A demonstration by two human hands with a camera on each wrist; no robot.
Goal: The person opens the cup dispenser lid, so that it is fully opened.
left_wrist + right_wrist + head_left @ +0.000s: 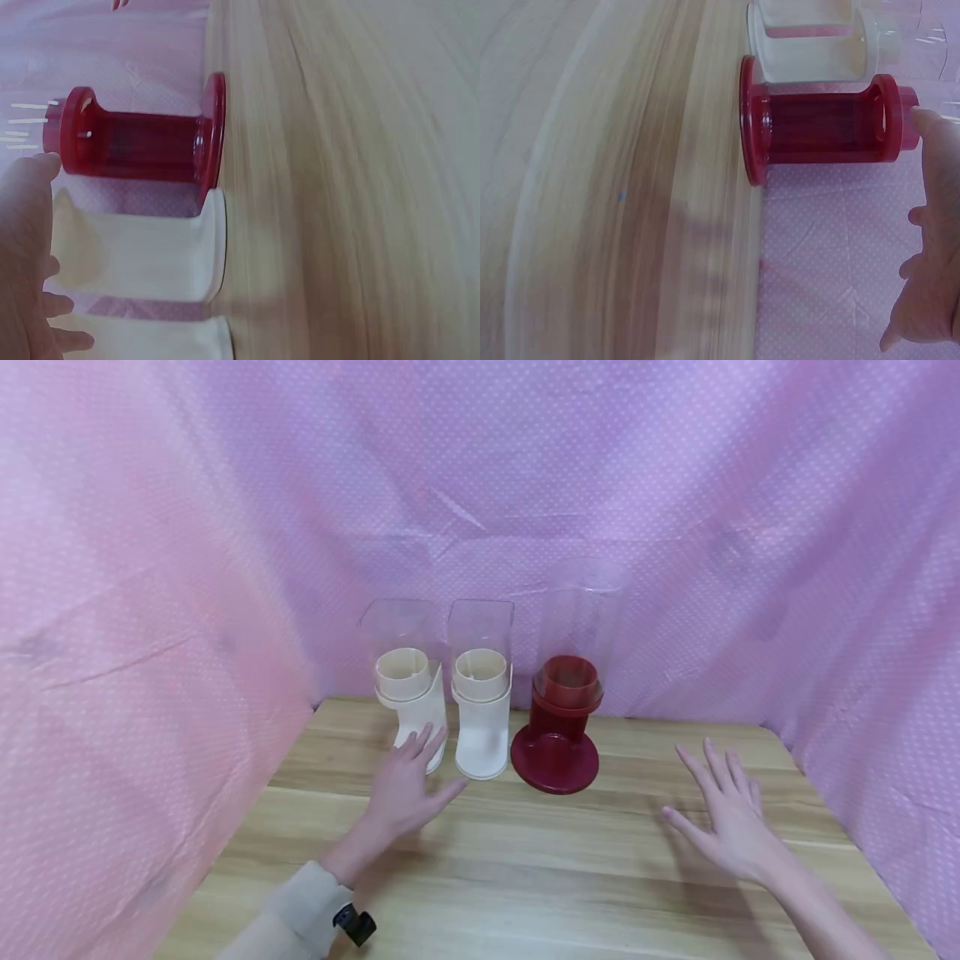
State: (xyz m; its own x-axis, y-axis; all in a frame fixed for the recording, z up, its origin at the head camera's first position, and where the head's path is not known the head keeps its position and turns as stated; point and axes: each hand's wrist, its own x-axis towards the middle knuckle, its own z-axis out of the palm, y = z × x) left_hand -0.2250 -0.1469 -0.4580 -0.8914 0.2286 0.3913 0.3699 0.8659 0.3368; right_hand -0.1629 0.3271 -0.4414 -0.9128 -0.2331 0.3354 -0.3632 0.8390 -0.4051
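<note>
Three stands with clear see-through containers on top are lined up at the back of the table. The left cream stand (416, 714) and the middle cream stand (482, 735) are upright, side by side. To their right is the dark red stand (558, 752), on a round base. My left hand (401, 793), fingers spread, hovers in front of the cream stands and hides part of the left one's base. Off to the right of the red stand, my right hand (731, 827) is held over the table with its fingers spread. Neither hand holds anything.
The wooden table (510, 877) ends just behind the stands. Pink dotted sheeting (480, 477) hangs behind the table and along both sides. A small black device (355, 925) sits at my left sleeve cuff.
</note>
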